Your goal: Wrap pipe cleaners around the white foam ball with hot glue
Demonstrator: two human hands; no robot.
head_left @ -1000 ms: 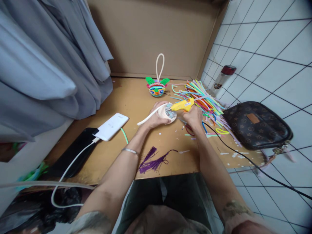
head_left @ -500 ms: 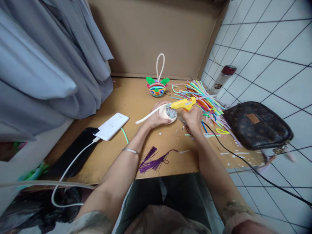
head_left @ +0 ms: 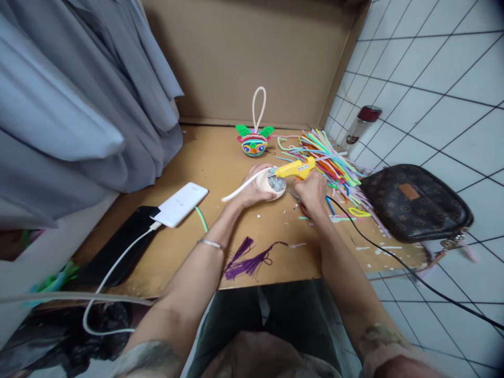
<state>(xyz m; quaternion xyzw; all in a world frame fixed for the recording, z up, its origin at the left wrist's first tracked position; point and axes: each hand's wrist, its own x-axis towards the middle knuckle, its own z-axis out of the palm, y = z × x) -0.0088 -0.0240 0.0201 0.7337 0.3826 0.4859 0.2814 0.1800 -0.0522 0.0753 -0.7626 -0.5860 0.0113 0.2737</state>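
Note:
My left hand is wrapped round a pale cup-shaped piece, tilted so its open end with a greyish, shiny filling faces right. A white pipe cleaner sticks out to the left from its rim, above that hand. My right hand grips a yellow glue gun by its handle. The gun's nozzle points left at the upper rim of the pale piece; whether it touches cannot be made out. Behind my hands stands a colourful animal-head ornament with green ears and a white loop.
Many coloured pipe cleaners lie in a heap at right. Beyond are a brown patterned bag and a red-lidded bottle. Purple tassels lie near the front edge. A white power bank with a cable lies left. The black cord trails right.
The free end of the white pipe cleaner has shifted slightly to the right. The glue gun has moved very slightly left; both hands keep their holds.

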